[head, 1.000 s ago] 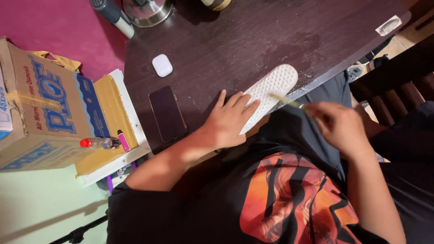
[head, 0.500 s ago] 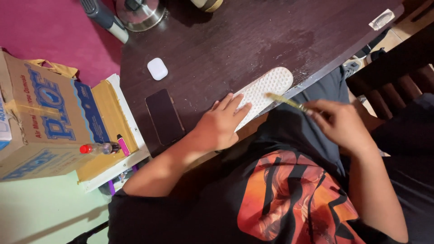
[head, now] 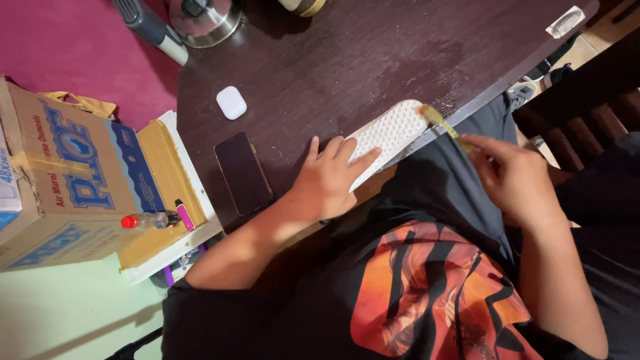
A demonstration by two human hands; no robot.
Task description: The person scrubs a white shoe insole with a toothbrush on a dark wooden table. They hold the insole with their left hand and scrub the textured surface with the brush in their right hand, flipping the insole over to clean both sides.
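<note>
Moved: brush (head: 440,122) head now touches the sole's tip, nearer than before.
Right hand (head: 513,177): my fingers pinch the brush handle.
Left hand (head: 330,179): flat, pressing white sole (head: 393,133) onto table (head: 347,60).

Left hand (head: 330,179) flat, fingers spread; right hand (head: 513,177) curled, pinching.

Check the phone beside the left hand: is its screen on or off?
Off. The phone lies flat on the dark table, its face uniformly black with no lit picture. The left hand rests beside it, on the white shoe sole.
</note>
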